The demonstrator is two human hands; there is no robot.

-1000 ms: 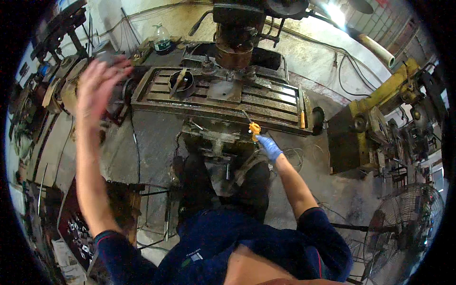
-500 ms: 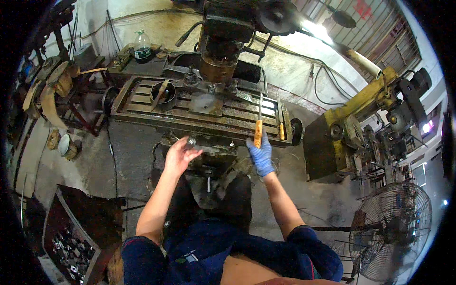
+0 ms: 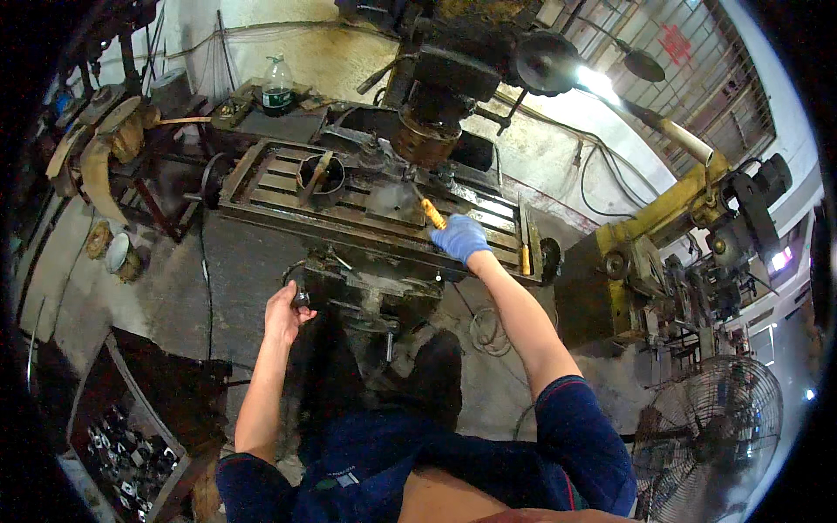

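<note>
My right hand [image 3: 461,238], in a blue glove, is closed round the yellow handle of a file [image 3: 432,213]. The file points up and left, its tip near the fixture under the milling machine's spindle [image 3: 424,139]. Low in front of the machine, my bare left hand [image 3: 283,315] has its fingers curled round a small dark metal part [image 3: 302,298]. The slotted machine table [image 3: 366,228] lies beyond both hands. A round pot [image 3: 321,180] with a brush [image 3: 323,162] across it stands on the table's left half.
A second yellow-handled tool [image 3: 526,258] lies at the table's right end. A bin of metal parts [image 3: 131,453] sits at lower left, and a caged fan [image 3: 711,427] at lower right. A clear bottle [image 3: 277,87] stands behind the table; a yellow machine [image 3: 602,261] is at right.
My right hand has moved forward and left with the file, which now tilts toward the spindle. My left hand has drawn back and left with the metal part.
</note>
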